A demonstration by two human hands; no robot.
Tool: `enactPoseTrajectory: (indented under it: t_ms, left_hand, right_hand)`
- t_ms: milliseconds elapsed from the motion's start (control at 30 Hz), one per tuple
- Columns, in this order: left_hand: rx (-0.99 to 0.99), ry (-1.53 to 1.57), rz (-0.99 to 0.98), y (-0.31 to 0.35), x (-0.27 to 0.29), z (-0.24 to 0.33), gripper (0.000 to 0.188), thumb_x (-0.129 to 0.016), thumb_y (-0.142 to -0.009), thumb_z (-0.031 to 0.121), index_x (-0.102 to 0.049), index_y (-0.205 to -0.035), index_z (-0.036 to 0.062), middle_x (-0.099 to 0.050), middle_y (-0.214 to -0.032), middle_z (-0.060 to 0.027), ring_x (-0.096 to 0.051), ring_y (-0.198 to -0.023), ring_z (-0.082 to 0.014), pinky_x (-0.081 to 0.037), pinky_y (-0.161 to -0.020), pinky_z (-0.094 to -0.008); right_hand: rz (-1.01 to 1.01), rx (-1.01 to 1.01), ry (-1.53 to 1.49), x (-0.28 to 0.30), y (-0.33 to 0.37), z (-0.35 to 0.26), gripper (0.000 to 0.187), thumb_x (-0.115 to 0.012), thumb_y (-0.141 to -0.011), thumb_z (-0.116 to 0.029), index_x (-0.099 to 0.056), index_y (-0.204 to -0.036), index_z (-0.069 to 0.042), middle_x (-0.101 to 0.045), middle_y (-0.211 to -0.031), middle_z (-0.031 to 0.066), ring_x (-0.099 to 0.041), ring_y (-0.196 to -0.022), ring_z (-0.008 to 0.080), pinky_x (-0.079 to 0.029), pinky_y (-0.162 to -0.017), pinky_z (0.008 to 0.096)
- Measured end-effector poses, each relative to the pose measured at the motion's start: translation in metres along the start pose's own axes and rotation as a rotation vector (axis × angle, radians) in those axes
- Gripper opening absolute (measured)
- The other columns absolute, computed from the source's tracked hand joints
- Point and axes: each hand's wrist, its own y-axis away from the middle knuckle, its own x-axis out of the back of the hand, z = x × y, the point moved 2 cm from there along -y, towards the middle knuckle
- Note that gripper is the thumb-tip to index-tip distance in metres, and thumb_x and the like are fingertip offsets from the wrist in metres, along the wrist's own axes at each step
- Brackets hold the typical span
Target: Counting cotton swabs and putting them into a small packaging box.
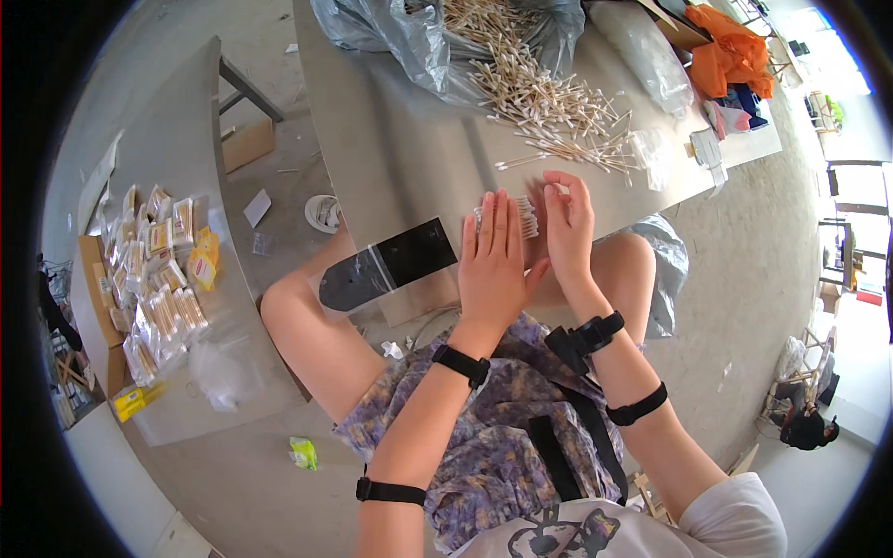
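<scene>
My left hand [493, 256] lies flat with its fingers stretched out over a small row of cotton swabs [528, 219] at the table's near edge. Part of that row is hidden beneath the fingers. On the other side of the swabs, my right hand [569, 228] stands on its edge with slightly bent fingers, nothing visible in its grasp. Just beyond both hands, a large heap of loose cotton swabs [558, 102] spills out of a grey plastic bag [395, 42]. Left of my left hand, a black sheet-like piece under clear film [419, 254] overhangs the table edge.
Packed swab bundles [163, 312] cover part of a side table [237, 391] at left, beside a cardboard box [90, 256]. A clear plastic bag [642, 51] and an orange bag [730, 51] occupy the far right of the work table [372, 130]. A green wrapper [303, 453] lies on the floor.
</scene>
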Motion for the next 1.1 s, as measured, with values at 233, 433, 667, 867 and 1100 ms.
enactPoseTrajectory:
  t_ms: [233,433,667,867,1100]
  left_hand:
    - [0.032,-0.003,-0.075,-0.008,0.003,0.003,0.081,-0.061,-0.093,0.047,-0.034,-0.15,-0.0057,-0.032,-0.158,-0.0219,-0.025,-0.15,-0.0342,-0.02,-0.122,-0.0495]
    - [0.603,1.335,0.436,-0.027,0.017,-0.017,0.069,-0.035,-0.107,0.048,-0.027,-0.154,-0.0023,-0.033,-0.159,-0.0172,-0.028,-0.148,-0.0276,-0.019,-0.122,-0.0411]
    - [0.588,1.415,0.445,-0.024,0.009,-0.001,0.077,-0.031,-0.106,0.053,-0.019,-0.155,-0.0052,-0.03,-0.159,-0.02,-0.024,-0.15,-0.0259,-0.016,-0.123,-0.0383]
    - [0.629,1.322,0.626,-0.012,0.028,-0.008,0.073,-0.033,-0.106,0.049,-0.023,-0.153,-0.0051,-0.036,-0.155,-0.0233,-0.031,-0.147,-0.0284,-0.02,-0.122,-0.0404]
    - [0.632,1.256,0.634,0.005,0.034,-0.002,0.072,-0.033,-0.106,0.049,-0.025,-0.152,-0.0057,-0.038,-0.153,-0.0242,-0.033,-0.145,-0.0289,-0.023,-0.121,-0.0414]
  right_hand:
    - [-0.059,-0.152,-0.389,0.003,0.0,0.008,0.02,-0.053,-0.104,-0.013,-0.059,-0.119,-0.001,-0.063,-0.12,0.008,-0.06,-0.108,0.0152,-0.05,-0.094,0.0306]
    - [-0.003,-0.218,-0.797,-0.006,-0.005,0.01,0.034,-0.046,-0.108,-0.025,-0.054,-0.125,0.003,-0.058,-0.132,0.0133,-0.052,-0.127,0.0201,-0.04,-0.112,0.0356]
    - [-0.123,-0.188,-0.757,-0.023,0.011,-0.004,0.036,-0.043,-0.109,-0.025,-0.052,-0.132,0.001,-0.055,-0.139,0.0136,-0.05,-0.131,0.0213,-0.036,-0.115,0.0366]
    - [-0.171,0.285,0.062,-0.028,-0.006,-0.028,0.037,-0.048,-0.102,-0.01,-0.05,-0.137,0.001,-0.052,-0.142,0.0158,-0.042,-0.14,0.0304,-0.031,-0.119,0.0422]
    - [-0.357,0.627,0.594,-0.049,-0.006,-0.025,0.056,-0.051,-0.087,0.0,-0.045,-0.143,0.0,-0.042,-0.151,0.0145,-0.028,-0.149,0.0295,-0.024,-0.123,0.0445]
